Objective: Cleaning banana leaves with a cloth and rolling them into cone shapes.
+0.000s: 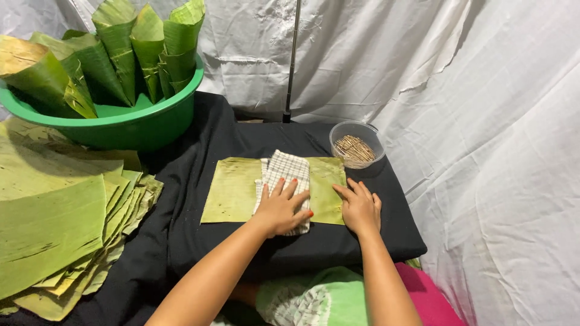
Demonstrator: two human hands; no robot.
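Centre frame — left hand point(281, 207) flat, fingers spread, pressing checked cloth point(285, 175) onto banana leaf point(232, 190). Right hand point(360, 208) open, flat on leaf's right edge — neither grip closed. Black surface point(338, 244) beneath.

Far left of the left hand, a green basin point(121, 124) w/ rolled leaf cones point(130, 45), a stack of cut banana leaves point(54, 223) below it; just beyond the right hand, a clear cup of small sticks point(356, 145); white sheet backdrop point(483, 90) behind.
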